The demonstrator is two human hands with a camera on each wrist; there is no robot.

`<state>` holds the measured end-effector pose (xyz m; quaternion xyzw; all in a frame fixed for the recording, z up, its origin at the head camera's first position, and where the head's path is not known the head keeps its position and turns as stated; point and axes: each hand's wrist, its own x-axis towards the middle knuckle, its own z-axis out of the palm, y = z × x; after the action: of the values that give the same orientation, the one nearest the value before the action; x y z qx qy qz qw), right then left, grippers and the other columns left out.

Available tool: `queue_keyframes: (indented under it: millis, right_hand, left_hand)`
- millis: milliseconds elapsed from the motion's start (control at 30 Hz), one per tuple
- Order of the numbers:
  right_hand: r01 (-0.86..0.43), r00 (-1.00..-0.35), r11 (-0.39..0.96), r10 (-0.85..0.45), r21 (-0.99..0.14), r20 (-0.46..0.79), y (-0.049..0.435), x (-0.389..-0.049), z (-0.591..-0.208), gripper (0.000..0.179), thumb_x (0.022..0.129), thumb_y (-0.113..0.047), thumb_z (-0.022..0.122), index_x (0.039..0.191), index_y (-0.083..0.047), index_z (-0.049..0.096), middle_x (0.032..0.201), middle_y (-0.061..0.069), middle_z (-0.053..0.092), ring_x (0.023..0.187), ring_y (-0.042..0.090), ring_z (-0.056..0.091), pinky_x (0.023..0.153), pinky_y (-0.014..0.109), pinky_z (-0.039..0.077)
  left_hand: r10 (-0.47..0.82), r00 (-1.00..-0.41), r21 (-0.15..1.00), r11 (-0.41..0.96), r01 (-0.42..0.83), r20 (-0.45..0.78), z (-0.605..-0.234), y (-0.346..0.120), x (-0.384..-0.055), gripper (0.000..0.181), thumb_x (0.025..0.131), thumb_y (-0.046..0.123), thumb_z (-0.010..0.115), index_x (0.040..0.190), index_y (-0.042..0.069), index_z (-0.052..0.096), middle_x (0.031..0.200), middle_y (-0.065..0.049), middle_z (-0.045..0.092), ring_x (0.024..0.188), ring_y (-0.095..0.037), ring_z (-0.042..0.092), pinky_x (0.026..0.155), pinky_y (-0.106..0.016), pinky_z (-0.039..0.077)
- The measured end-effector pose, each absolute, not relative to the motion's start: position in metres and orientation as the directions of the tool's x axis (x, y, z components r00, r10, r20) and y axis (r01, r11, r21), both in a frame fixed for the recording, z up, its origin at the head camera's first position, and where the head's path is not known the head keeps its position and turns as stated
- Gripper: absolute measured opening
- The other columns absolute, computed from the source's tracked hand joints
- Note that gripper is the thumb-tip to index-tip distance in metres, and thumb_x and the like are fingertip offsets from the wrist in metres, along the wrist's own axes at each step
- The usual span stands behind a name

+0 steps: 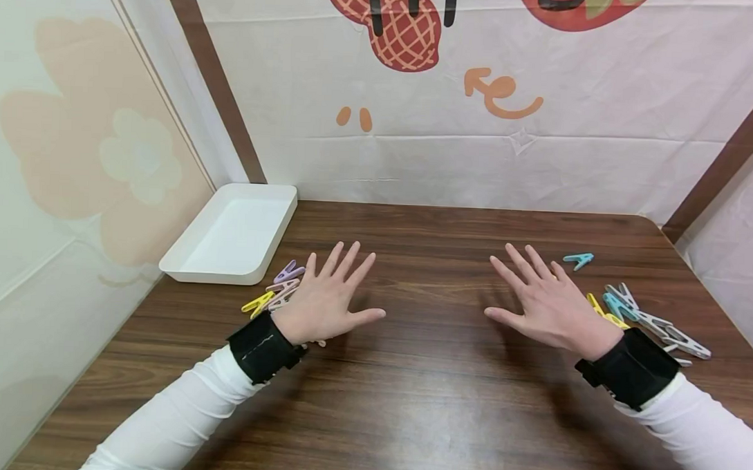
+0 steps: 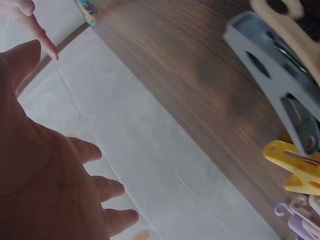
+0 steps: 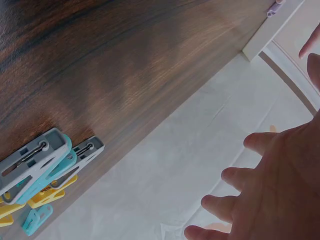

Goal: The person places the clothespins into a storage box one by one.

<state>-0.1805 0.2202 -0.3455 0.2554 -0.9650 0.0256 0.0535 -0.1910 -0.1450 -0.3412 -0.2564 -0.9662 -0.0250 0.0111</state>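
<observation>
My left hand (image 1: pixel 327 299) is held above the table with its fingers spread, holding nothing. Partly hidden behind it lies a group of clothespins: a purple clothespin (image 1: pixel 289 271), a yellow clothespin (image 1: pixel 258 302) and some pale ones. In the left wrist view a grey clothespin (image 2: pixel 280 75) shows close up. My right hand (image 1: pixel 557 303), fingers also spread, hovers over the table beside a second group. That group has grey clothespins (image 1: pixel 678 335), a blue clothespin (image 1: pixel 619 307) and a yellow clothespin (image 1: pixel 610 314), partly covered by the hand. One small blue clothespin (image 1: pixel 578 259) lies apart, farther back.
A white rectangular tray (image 1: pixel 263 276) stands at the table's back left corner. The brown wooden table (image 1: pixel 427 389) meets a white patterned cloth (image 1: pixel 416 167) at the back, and another cloth panel (image 1: pixel 56 307) borders the left side.
</observation>
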Motion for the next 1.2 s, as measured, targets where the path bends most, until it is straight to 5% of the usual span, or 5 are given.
queue_keyframes:
  millis: [833, 1000, 1200]
  right_hand:
    - [-0.583, -0.800, 0.809, -0.588, 0.079, 0.120, 0.219, -0.225, -0.356, 0.079, 0.093, -0.059, 0.052, 0.152, -0.010, 0.032, 0.153, 0.021, 0.029, 0.138, 0.038, 0.030, 0.102, 0.060, 0.030]
    - [-0.598, -0.777, 0.788, -0.615, 0.150, 0.132, 0.221, -0.237, -0.349, 0.077, 0.093, -0.056, 0.054, 0.149, -0.007, 0.036, 0.149, 0.024, 0.036, 0.132, 0.038, 0.039, 0.098, 0.057, 0.037]
    - [-0.599, -0.764, 0.773, -0.630, 0.206, 0.139, 0.221, -0.249, -0.336, 0.073, 0.093, -0.051, 0.057, 0.147, -0.005, 0.039, 0.143, 0.025, 0.043, 0.126, 0.038, 0.045, 0.094, 0.055, 0.041]
  left_hand:
    - [0.236, -0.969, 0.095, 0.969, 0.229, -0.077, -0.334, -0.224, -0.237, 0.094, 0.093, 0.066, 0.043, 0.155, 0.004, 0.010, 0.157, -0.029, 0.004, 0.141, -0.050, 0.002, 0.103, -0.072, 0.000]
    - [0.192, -0.974, 0.102, 0.978, 0.181, -0.116, -0.332, -0.243, -0.250, 0.088, 0.097, 0.050, 0.048, 0.151, -0.008, 0.010, 0.149, -0.038, 0.018, 0.136, -0.053, 0.020, 0.105, -0.066, 0.022]
    - [0.100, -0.982, 0.102, 0.991, 0.084, -0.161, -0.333, -0.261, -0.260, 0.075, 0.098, 0.030, 0.049, 0.144, -0.018, 0.013, 0.133, -0.042, 0.040, 0.119, -0.050, 0.048, 0.091, -0.057, 0.044]
